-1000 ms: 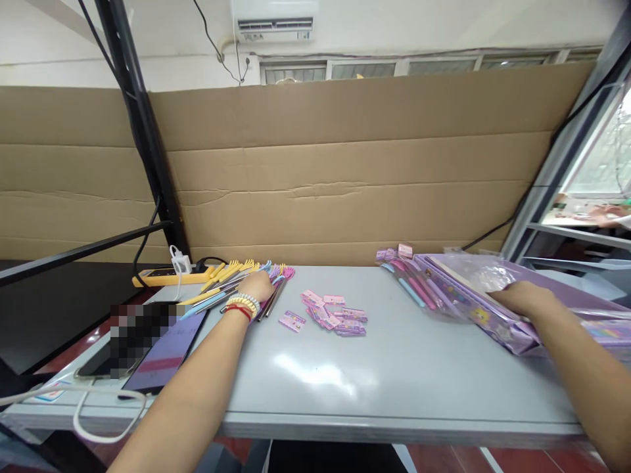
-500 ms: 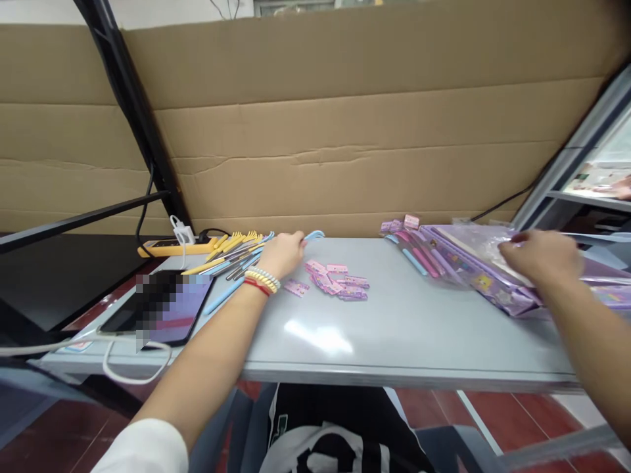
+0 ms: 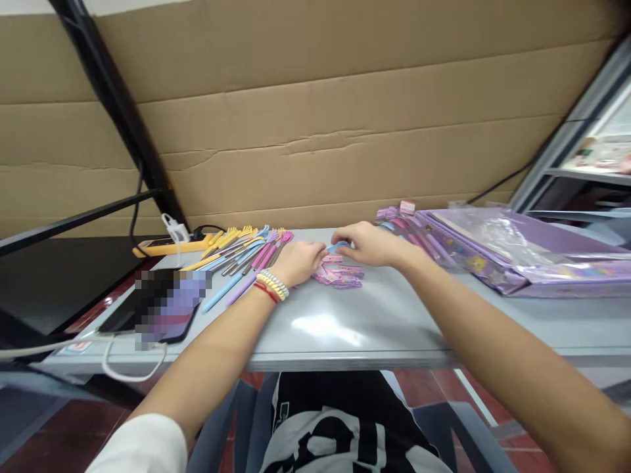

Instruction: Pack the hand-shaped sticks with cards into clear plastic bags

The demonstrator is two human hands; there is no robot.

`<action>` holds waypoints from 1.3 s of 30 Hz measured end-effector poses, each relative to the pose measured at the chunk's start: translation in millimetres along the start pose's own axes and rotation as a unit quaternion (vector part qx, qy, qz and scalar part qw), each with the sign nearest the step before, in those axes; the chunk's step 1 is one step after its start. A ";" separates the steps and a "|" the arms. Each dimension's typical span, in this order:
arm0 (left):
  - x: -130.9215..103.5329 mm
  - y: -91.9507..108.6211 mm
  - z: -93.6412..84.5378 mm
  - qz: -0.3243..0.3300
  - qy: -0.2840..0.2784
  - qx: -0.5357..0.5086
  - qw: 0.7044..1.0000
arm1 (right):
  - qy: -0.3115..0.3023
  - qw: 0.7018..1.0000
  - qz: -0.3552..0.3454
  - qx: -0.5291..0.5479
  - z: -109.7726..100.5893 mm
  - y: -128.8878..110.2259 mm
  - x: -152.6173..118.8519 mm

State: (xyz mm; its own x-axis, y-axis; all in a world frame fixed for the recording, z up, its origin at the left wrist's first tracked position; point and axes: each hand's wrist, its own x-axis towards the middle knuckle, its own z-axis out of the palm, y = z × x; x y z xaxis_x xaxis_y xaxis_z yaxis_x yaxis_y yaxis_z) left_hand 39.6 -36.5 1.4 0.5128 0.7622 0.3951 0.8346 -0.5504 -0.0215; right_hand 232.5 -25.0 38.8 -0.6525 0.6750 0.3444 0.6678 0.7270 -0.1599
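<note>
My left hand (image 3: pixel 300 264), with bracelets at the wrist, has its fingers closed on a light blue item (image 3: pixel 339 246) with a curved end. My right hand (image 3: pixel 369 244) reaches the other end of that item, thumb and fingers curled around it. Just below both hands lie several small pink and purple printed tags (image 3: pixel 345 279). Left of my left hand is a spread of pens or sticks (image 3: pixel 241 253) in yellow, blue, pink and purple. Beyond my right hand lies a bundle of similar pink and purple sticks (image 3: pixel 419 236) with tags at the top.
A phone or tablet (image 3: pixel 170 305) with a white cable lies at the left, below a yellow power strip (image 3: pixel 172 246). Purple packages (image 3: pixel 557 246) with clear plastic are at the right. Cardboard (image 3: pixel 345 131) stands behind the grey table (image 3: pixel 394 328).
My right hand has come left from the purple packages to meet my left hand at the blue item. The camera view has shifted slightly, and pink and purple sticks now show beside my left hand.
</note>
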 end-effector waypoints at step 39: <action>6.6 -31.5 -0.6 -0.167 -0.043 0.033 0.984 | -0.012 0.734 0.652 -0.188 -80.9 194.3 -165.2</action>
State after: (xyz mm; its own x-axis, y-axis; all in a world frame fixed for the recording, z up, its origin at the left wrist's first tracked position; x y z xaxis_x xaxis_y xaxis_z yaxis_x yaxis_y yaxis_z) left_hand 16.5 -14.3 5.2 0.2204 0.9246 0.3107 0.9694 -0.2430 0.0355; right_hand 498.9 -5.4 25.6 0.6273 0.7714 0.1071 0.7787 -0.6234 -0.0709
